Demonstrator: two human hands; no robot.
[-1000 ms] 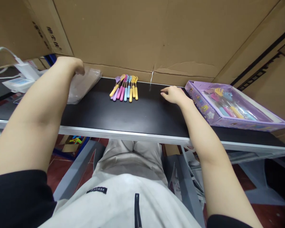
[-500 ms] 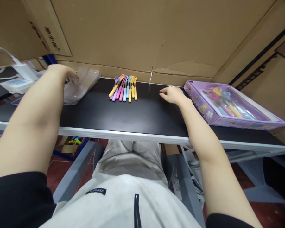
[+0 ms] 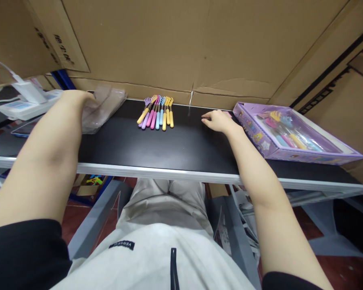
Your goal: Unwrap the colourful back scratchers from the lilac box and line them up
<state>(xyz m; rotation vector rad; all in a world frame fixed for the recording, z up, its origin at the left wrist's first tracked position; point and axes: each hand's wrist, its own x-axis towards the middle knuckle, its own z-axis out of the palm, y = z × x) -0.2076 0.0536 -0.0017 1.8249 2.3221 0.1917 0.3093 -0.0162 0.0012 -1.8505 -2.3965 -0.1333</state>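
My left hand rests at the back left of the black table, fingers curled into a stack of clear plastic bags; the fingertips are mostly hidden by the wrist and the plastic. A row of several small toy rakes and forks with pastel handles lies at the back middle, between my hands. My right hand lies flat on the table to their right, fingers stretched left, holding nothing. Just right of it sits a purple window box with more pastel toy tools inside.
Large cardboard sheets stand as a wall behind the table. A white charger with cable and a flat device lie at far left. The table's metal front edge crosses above my lap.
My left hand has drawn back toward me and slightly down, dragging the plastic bags with it. My right hand has barely moved.
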